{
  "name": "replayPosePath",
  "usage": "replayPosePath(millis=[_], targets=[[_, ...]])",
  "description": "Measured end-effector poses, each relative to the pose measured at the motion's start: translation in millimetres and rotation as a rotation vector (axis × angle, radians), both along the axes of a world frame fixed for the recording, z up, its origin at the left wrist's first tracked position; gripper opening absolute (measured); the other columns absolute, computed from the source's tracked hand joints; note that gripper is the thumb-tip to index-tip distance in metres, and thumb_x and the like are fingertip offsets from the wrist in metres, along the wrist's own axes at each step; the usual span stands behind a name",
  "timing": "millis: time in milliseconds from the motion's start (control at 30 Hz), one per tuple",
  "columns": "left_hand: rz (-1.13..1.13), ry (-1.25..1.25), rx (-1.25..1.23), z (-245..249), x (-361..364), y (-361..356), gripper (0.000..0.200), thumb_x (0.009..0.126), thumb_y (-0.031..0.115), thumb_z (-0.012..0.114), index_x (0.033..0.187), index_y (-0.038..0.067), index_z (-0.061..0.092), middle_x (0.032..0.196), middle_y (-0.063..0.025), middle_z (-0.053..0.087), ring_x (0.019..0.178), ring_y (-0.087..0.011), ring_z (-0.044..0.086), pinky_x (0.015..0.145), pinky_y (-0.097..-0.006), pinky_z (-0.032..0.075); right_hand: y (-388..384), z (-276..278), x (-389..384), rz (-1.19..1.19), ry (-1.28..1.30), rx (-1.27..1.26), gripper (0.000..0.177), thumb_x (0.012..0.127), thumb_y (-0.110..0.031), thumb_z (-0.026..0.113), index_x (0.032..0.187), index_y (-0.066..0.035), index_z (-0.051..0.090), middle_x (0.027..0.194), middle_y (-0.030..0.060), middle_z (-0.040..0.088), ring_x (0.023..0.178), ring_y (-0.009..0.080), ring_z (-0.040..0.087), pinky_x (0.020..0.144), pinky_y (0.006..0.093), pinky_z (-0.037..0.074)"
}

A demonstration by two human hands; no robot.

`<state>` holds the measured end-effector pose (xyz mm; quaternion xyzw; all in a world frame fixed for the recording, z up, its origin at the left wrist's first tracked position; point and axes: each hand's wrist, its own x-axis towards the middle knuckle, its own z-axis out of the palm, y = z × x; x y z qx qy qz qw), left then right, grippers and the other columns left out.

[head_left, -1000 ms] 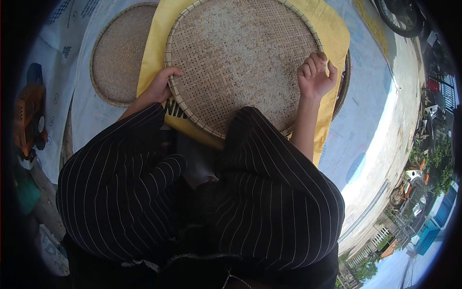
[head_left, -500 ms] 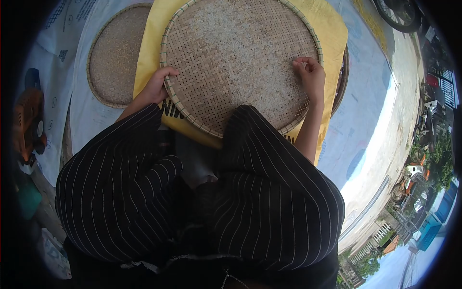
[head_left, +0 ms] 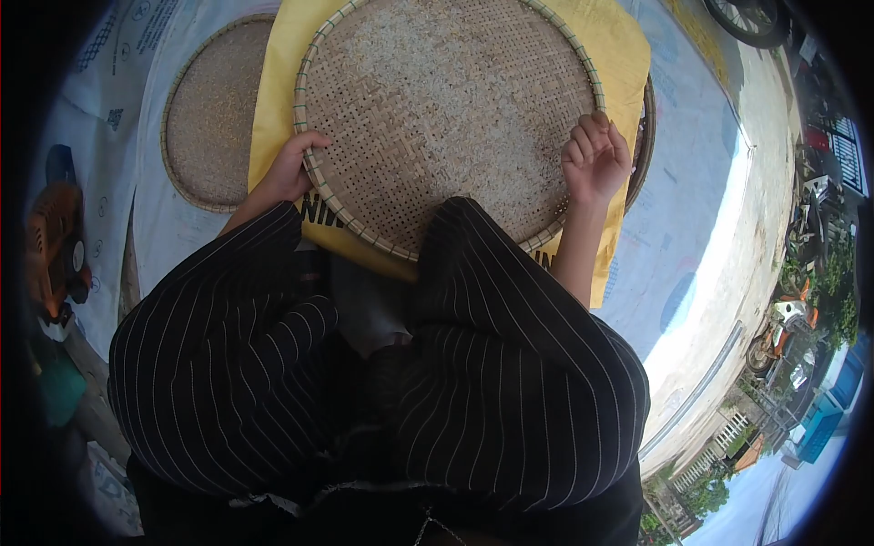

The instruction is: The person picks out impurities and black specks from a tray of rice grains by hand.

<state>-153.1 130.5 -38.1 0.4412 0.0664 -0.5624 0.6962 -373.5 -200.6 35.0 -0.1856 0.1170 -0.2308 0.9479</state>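
A round woven bamboo tray (head_left: 353, 162) with a bound rim rests tilted near my right knee. White rice-like grains (head_left: 473, 100) are spread over its upper, middle and right parts, and bare weave shows at the lower left. My left hand (head_left: 293, 166) is closed on the tray's left rim, thumb over the edge. By the right rim, my right hand (head_left: 596, 159) is turned palm up. Its fingers are loosely curled and the thumb stands apart from them; I see nothing in the palm.
A second bamboo tray (head_left: 170, 136) with tan grains lies at the left. Beneath the held tray is a yellow sack (head_left: 628, 55) with black letters, over another partly hidden tray (head_left: 648, 136). Pale sheeting covers the ground. An orange machine (head_left: 56, 241) stands left; a motorbike wheel (head_left: 751, 18) is upper right.
My right hand has moved from a pinch over the grains outward to the right rim, turning palm up with its fingers loosened. The left hand keeps its grip; the tray has shifted slightly left in view.
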Motion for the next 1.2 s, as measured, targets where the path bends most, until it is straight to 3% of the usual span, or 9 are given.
replayPosePath(millis=[133, 200, 300, 400, 500, 600, 900, 1133, 1200], targets=[[-0.008, 0.014, 0.004, 0, 1, 0, 0.049, 0.077, 0.013, 0.053, 0.121, -0.004, 0.042, 0.112, -0.0151, 0.055, 0.103, -0.0258, 0.054, 0.094, -0.0406, 0.042, 12, -1, 1, 0.023, -0.007, 0.048, 0.014, 0.085, -0.018, 0.048, 0.081, -0.004, 0.048, 0.062, -0.0015, 0.039, 0.045, 0.0059, 0.028, 0.04, 0.0206, 0.022], [-0.007, 0.008, 0.001, -1, 1, 1, 0.048, 0.077, 0.013, 0.052, 0.121, -0.005, 0.042, 0.112, -0.0152, 0.054, 0.103, -0.0259, 0.054, 0.094, -0.0408, 0.042, 7, -2, 6, -0.007, 0.525, -0.311, 0.012, 0.083, -0.014, 0.045, 0.078, -0.004, 0.047, 0.063, 0.0003, 0.038, 0.046, 0.0073, 0.029, 0.041, 0.0208, 0.024], [0.003, 0.004, -0.006, -6, 2, 2, 0.048, 0.077, 0.013, 0.052, 0.121, -0.005, 0.042, 0.112, -0.0153, 0.054, 0.103, -0.026, 0.054, 0.093, -0.0412, 0.043, -1, -6, 10, -0.015, 0.549, -0.344, 0.011, 0.081, -0.013, 0.043, 0.076, -0.004, 0.047, 0.062, -0.0002, 0.036, 0.046, 0.0082, 0.028, 0.041, 0.0211, 0.024], [0.007, 0.007, -0.003, -4, 1, 0, 0.048, 0.077, 0.013, 0.052, 0.121, -0.004, 0.042, 0.112, -0.0152, 0.055, 0.103, -0.026, 0.054, 0.093, -0.0415, 0.043, -4, -11, 11, 0.019, 0.081, -0.061, 0.012, 0.079, -0.014, 0.042, 0.075, -0.004, 0.048, 0.058, -0.002, 0.033, 0.044, 0.0079, 0.026, 0.041, 0.0214, 0.024], [0.009, -0.003, 0.013, -2, 0, 1, 0.047, 0.077, 0.012, 0.051, 0.121, -0.004, 0.043, 0.112, -0.0149, 0.055, 0.103, -0.0261, 0.054, 0.093, -0.0417, 0.043, -8, -14, 11, 0.028, 0.013, -0.087, 0.013, 0.078, -0.014, 0.041, 0.071, -0.005, 0.046, 0.057, -0.0028, 0.031, 0.044, 0.0073, 0.025, 0.041, 0.0209, 0.023], [0.007, 0.0, 0.019, 2, -1, 0, 0.046, 0.077, 0.011, 0.051, 0.12, -0.004, 0.043, 0.113, -0.015, 0.055, 0.103, -0.0266, 0.054, 0.094, -0.0419, 0.042, -13, -8, 9, 0.021, 0.274, -0.364, 0.016, 0.079, -0.015, 0.039, 0.066, -0.006, 0.042, 0.057, -0.0015, 0.031, 0.045, 0.0071, 0.025, 0.041, 0.0208, 0.022], [0.022, 0.009, 0.072, -9, 2, 3, 0.047, 0.077, 0.011, 0.05, 0.121, -0.004, 0.043, 0.113, -0.0157, 0.055, 0.104, -0.0289, 0.054, 0.093, -0.0441, 0.042, -21, -8, 7, 0.042, -0.007, -0.268, 0.018, 0.077, -0.019, 0.039, 0.065, -0.006, 0.042, 0.057, -0.0004, 0.033, 0.045, 0.0082, 0.027, 0.042, 0.0218, 0.024], [0.046, 0.002, 0.111, -6, 1, 1, 0.048, 0.077, 0.011, 0.05, 0.122, -0.004, 0.042, 0.114, -0.0168, 0.054, 0.105, -0.03, 0.054, 0.094, -0.0443, 0.042, -23, -8, 15, 0.076, 0.055, -0.204, 0.027, 0.082, -0.025, 0.047, 0.067, -0.003, 0.051, 0.054, -0.0018, 0.037, 0.043, 0.0084, 0.029, 0.042, 0.0232, 0.025], [0.051, -0.009, 0.107, -4, 0, 1, 0.047, 0.077, 0.011, 0.05, 0.121, -0.004, 0.042, 0.114, -0.0165, 0.055, 0.104, -0.0297, 0.054, 0.093, -0.0443, 0.042, -13, 1, 20, -0.004, 0.796, -0.881, 0.023, 0.079, -0.024, 0.061, 0.074, -0.001, 0.061, 0.051, -0.002, 0.041, 0.043, 0.0098, 0.037, 0.042, 0.0263, 0.027]])
